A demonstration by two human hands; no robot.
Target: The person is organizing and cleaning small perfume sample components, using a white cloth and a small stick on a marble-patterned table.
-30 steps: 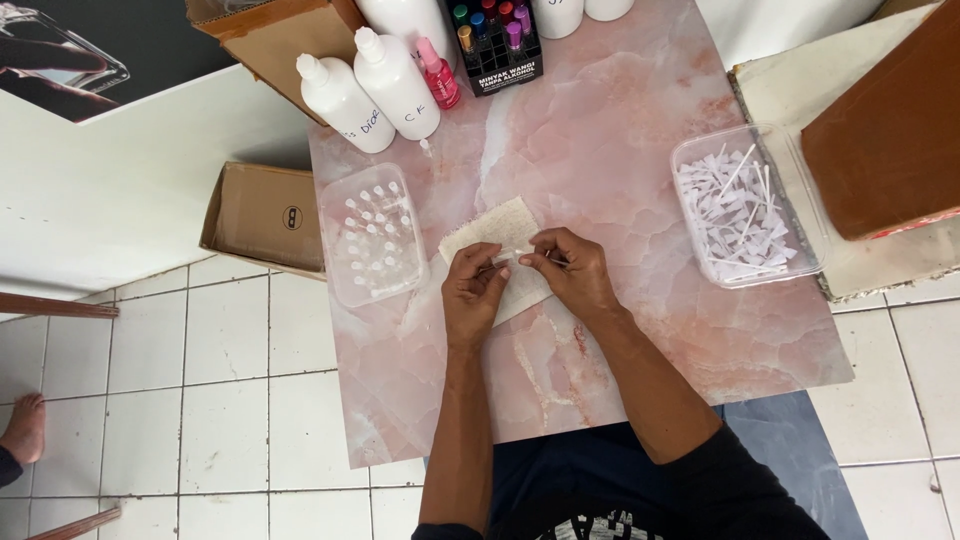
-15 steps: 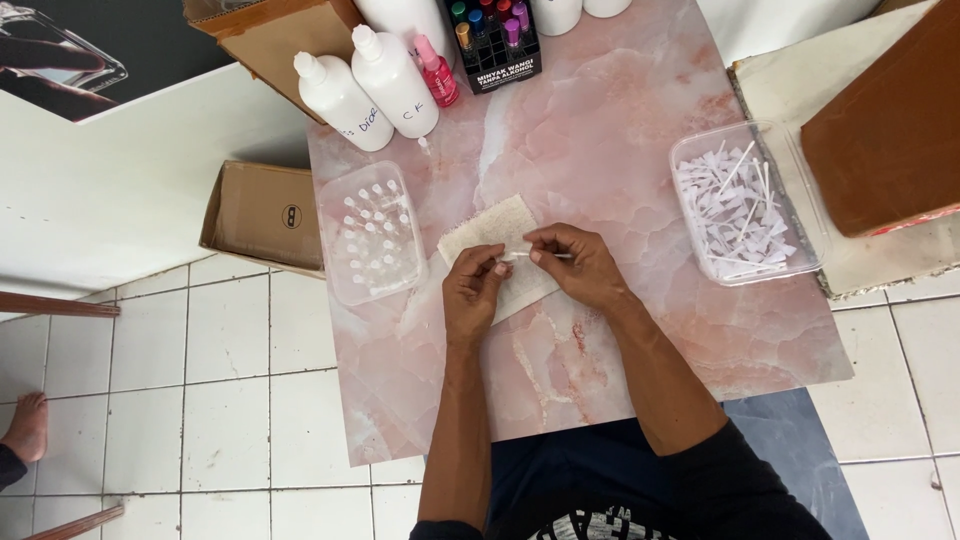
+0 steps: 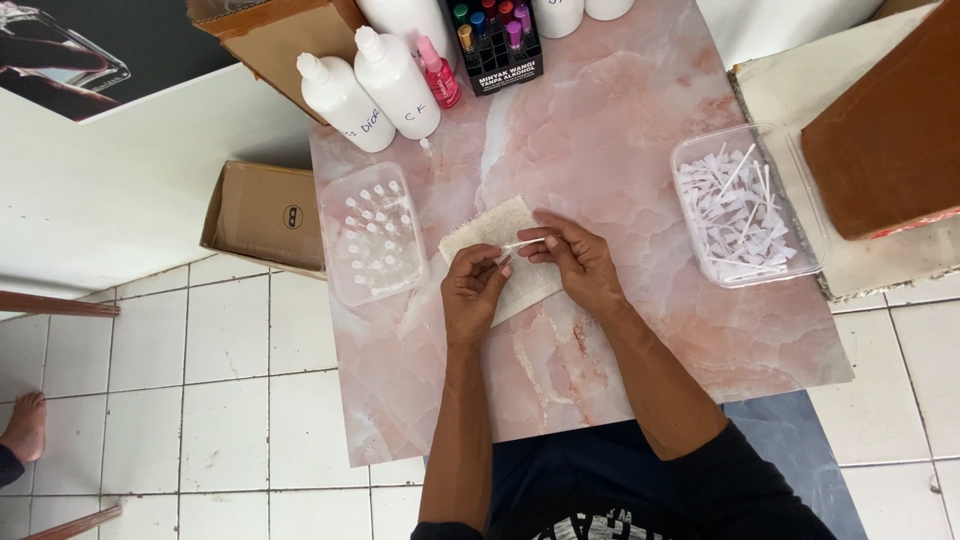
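1. The person sits at a pink marble-look table, both hands over a pale cloth near its middle.
2. The right hand pinches one end of a thin white stick; the left hand pinches the other end, just above the cloth.
3. To do this well, I judge the stick should stay level over the cloth, with light fingertip pressure so it does not bend or slip.
4. Left of the cloth lies a clear tray of small vials; well to its right, a clear tub of white sticks.
5. Beyond the cloth stand white bottles.
6. Compared with a second ago, the hands hold the same spot; little has shifted.
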